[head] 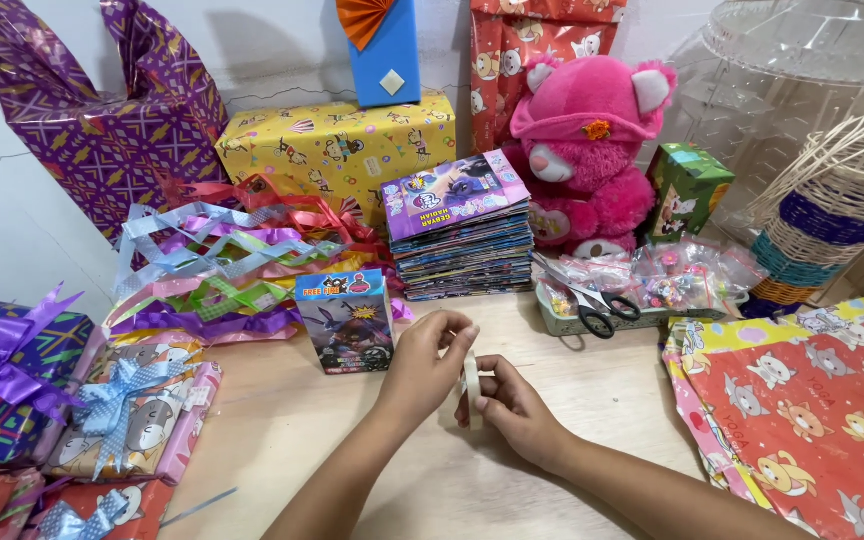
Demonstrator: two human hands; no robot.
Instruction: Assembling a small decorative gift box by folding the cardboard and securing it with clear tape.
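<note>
Evidently both hands meet near the table's middle on a small white roll of tape [471, 380]: the left hand [422, 362] pinches its upper edge, the right hand [512, 408] grips below. Picking the loose end cleanly looks best done with a fingernail, roll held steady.

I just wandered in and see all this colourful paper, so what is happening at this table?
A person sits at a wooden table crowded with wrapped gifts and ribbons. Both hands meet over a small roll of white tape: the right hand holds the roll upright, while the left hand pinches at its top edge. Just behind stands a small printed box, unwrapped. Scissors lie on a tray to the right, beside sheets of cat-patterned wrapping paper.
</note>
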